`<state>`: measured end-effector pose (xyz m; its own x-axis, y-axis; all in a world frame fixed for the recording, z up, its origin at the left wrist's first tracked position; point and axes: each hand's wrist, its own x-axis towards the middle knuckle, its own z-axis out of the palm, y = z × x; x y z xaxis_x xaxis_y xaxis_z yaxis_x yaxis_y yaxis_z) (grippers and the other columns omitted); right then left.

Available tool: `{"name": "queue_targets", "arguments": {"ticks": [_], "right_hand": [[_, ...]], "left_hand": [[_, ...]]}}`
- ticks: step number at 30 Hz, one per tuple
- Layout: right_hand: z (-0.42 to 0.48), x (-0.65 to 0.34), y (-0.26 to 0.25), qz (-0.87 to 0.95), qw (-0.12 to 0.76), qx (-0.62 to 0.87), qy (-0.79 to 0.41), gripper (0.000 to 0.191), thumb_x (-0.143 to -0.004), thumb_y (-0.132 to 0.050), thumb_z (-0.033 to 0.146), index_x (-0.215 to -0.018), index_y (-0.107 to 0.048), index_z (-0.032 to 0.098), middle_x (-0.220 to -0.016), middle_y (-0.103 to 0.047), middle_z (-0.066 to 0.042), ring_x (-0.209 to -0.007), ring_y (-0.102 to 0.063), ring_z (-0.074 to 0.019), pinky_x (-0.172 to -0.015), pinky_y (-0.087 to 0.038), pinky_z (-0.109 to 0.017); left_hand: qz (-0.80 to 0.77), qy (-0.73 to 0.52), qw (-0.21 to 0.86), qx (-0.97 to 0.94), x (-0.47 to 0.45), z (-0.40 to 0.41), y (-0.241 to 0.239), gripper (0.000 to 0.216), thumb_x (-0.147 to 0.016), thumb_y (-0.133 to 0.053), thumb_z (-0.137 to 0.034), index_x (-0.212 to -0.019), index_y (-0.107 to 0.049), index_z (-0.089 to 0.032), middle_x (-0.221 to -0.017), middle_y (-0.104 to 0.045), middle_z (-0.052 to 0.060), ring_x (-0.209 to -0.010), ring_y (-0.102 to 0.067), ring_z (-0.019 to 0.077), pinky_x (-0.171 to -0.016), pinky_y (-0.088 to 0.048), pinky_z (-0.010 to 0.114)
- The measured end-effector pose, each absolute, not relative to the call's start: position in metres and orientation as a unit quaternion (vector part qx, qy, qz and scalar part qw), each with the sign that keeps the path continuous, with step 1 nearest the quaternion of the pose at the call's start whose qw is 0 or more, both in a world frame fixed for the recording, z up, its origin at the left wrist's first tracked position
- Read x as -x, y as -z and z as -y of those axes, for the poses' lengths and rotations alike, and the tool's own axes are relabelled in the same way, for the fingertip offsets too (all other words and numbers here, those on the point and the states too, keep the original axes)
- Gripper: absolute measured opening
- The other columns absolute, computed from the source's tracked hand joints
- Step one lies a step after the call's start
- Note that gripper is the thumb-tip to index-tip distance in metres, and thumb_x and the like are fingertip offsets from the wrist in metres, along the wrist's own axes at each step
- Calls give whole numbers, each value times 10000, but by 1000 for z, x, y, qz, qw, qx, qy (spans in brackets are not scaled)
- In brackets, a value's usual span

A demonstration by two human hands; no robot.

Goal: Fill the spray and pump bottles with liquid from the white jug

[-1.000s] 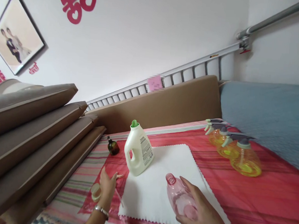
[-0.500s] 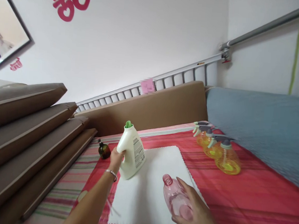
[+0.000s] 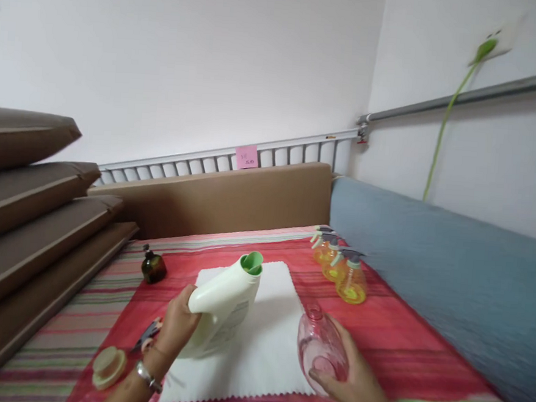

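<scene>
My left hand (image 3: 174,328) grips the handle of a cream detergent jug (image 3: 224,305) with an open green spout, lifted and tilted to the right over a white cloth (image 3: 257,353). My right hand (image 3: 349,381) holds a clear pink bottle (image 3: 319,347) with no cap, leaning on the cloth's right edge, its mouth pointing up and slightly left. The jug's spout is a short way above and to the left of the pink bottle's mouth.
A cream cap (image 3: 108,366) and a small dark tool (image 3: 148,335) lie at the left on the red striped cover (image 3: 404,348). A small brown bottle (image 3: 153,267) stands behind. Yellow spray bottles (image 3: 343,270) stand at the right. Brown cushions (image 3: 29,209) are stacked left, a blue mattress (image 3: 451,269) right.
My left hand went from the cap area to the jug's handle, then lifted and tilted the jug toward the pink bottle. The view swung to the right.
</scene>
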<state>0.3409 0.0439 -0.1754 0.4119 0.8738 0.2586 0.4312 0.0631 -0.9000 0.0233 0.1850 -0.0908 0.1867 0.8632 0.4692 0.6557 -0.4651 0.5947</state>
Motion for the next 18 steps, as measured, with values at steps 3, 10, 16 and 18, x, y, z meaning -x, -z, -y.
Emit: {"name": "queue_targets", "arguments": {"ticks": [3, 10, 16, 18], "right_hand": [[-27, -353, 136, 527, 484, 671, -194, 808, -570, -629, 286, -1311, -314, 211, -1371, -450, -138, -1264, -428, -302, -1062, -329, -458], [-32, -362, 36, 632, 350, 688, -71, 780, -629, -665, 283, -1331, -330, 233, -1372, -439, -101, -1279, -397, -278, -1064, -324, -454], [-59, -364, -2, 687, 208, 696, 36, 770, -648, -647, 284, -1345, -329, 206, -1332, -477, -105, -1221, -446, -258, -1015, -369, -400], [-65, -365, -8, 693, 181, 696, 59, 756, -635, -640, 254, -1332, -355, 183, -1322, -489, -119, -1207, -453, -272, -1005, -366, -401]], "left_hand": [[-497, -363, 122, -779, -23, -190, 100, 99, -735, -470, -216, -820, -521, -205, -726, -672, 18, -683, -637, 191, -598, -412, 238], [-481, -261, 94, -832, -43, -204, 83, 144, -777, -449, -165, -889, -523, -218, -778, -696, 35, -764, -666, 214, -603, -392, 239], [-463, -200, 62, -861, -69, -216, 62, 188, -789, -462, -161, -935, -559, -227, -896, -719, 46, -859, -668, 219, -657, -399, 250], [-461, -201, 66, -862, -74, -220, 59, 224, -771, -468, -144, -950, -569, -231, -883, -724, 51, -841, -672, 226, -648, -402, 257]]}}
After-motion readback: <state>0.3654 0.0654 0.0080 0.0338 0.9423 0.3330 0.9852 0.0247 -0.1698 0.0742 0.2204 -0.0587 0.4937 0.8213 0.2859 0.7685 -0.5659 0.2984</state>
